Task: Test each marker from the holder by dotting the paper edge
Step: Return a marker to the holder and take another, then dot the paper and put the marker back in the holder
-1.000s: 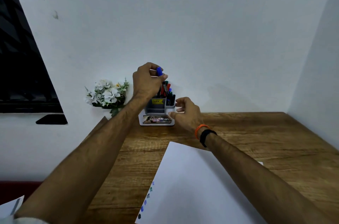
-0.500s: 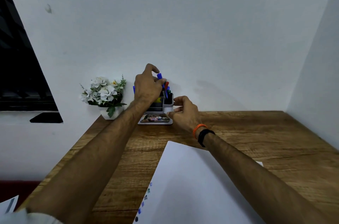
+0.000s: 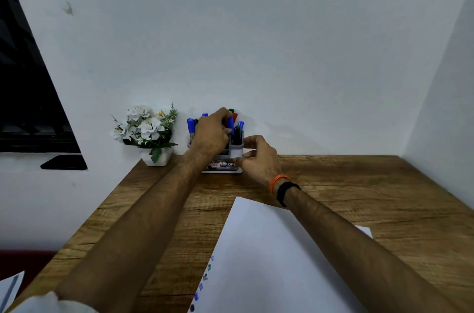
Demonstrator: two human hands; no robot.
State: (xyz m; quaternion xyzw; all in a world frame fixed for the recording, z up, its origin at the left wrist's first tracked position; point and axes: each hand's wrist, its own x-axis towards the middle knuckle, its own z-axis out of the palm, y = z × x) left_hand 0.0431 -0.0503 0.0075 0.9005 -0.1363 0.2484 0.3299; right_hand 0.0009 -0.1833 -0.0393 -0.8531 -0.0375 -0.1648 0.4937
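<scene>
A grey marker holder [image 3: 236, 150] stands at the back of the wooden desk against the wall, with several blue, red, green and black markers in it. My left hand [image 3: 211, 133] is over the holder and pinches a blue marker [image 3: 230, 123], which stands upright and low among the others. My right hand [image 3: 259, 159] grips the holder's right compartment between thumb and curled fingers. White paper [image 3: 269, 261] lies near me, with a row of coloured dots [image 3: 205, 278] along its left edge.
A small white pot of white flowers [image 3: 146, 130] stands left of the holder. The wooden desk [image 3: 359, 184] ends at walls behind and on the right. A dark window [image 3: 25, 107] is at the left. Another sheet [image 3: 10, 289] lies at the bottom left.
My left hand has come down from above the holder, lowering the blue marker in among the other markers. My right hand has stayed at the holder's right side.
</scene>
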